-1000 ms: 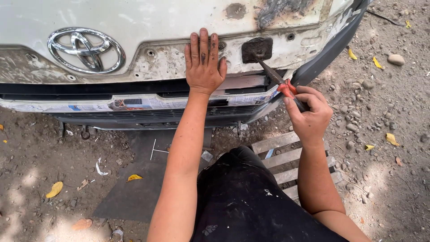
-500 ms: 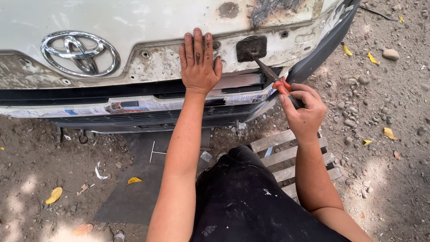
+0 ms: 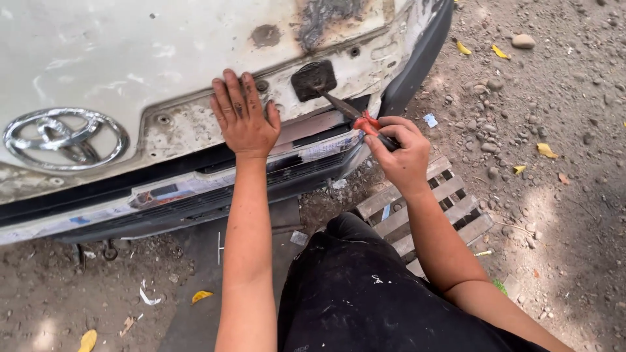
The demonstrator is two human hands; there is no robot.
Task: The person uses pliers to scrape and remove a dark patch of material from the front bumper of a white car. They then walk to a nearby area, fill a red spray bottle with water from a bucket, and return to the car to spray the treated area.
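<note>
From the head camera we look down at the white front panel (image 3: 130,58) of a vehicle, cut off at the top and left edges, its paint worn and rusty along the lower lip. Our left hand (image 3: 243,117) lies flat and open against that lip, fingers spread, gripping nothing. Our right hand (image 3: 399,151) is closed around the red handle of a scraper (image 3: 349,112); the handle is mostly hidden inside the fist, so we see only a bit of red above the knuckles. The dark blade runs up and left to a dark square patch (image 3: 313,79) on the panel, and its tip seems to touch that patch, though we cannot tell whether it goes under it. Below the right forearm a wooden pallet (image 3: 450,202) lies on the gravelly ground (image 3: 554,130), partly covered by our black trousers (image 3: 365,293). A chrome emblem (image 3: 64,139) sits at the left.
</note>
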